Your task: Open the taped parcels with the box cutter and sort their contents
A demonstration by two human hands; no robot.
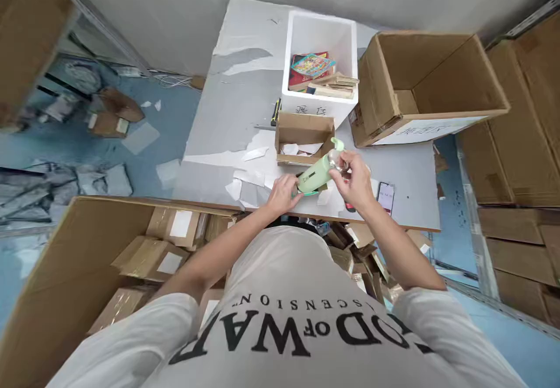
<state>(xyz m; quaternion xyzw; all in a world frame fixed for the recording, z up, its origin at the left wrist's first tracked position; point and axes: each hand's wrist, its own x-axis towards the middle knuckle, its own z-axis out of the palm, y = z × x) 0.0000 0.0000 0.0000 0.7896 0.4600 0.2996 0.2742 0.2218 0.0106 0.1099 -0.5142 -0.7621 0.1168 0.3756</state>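
— Starting with the head view, held what in the left grip (pixel 283 194)?
— Held the lower end of a pale green bottle (pixel 315 175), closed narrowly against it.
— And in the right grip (pixel 353 181)?
— Had the bottle's shiny rounded end (pixel 336 159) pinched there, just beside a light green loop (pixel 337 143).
— Had the bottle where?
— Had it tilted near the middle of the near edge of the worktop (pixel 210 125), with its shiny end toward the right edge.
— Saw what just beyond?
— Saw a small open cardboard box (pixel 305 122) with white paper (pixel 311 149) inside, and a cutter (pixel 276 112) by its far left corner.
— Noticed anything farther off?
— Noticed a white foam box (pixel 321 32) toward the far edge, holding books (pixel 326 89), and a large open carton (pixel 371 93) at the right edge.
— Found anything nearer?
— Found a phone (pixel 385 196) close to the near right corner. Below the near edge, toward the left, saw a big carton (pixel 56 271) full of parcels (pixel 161 262).
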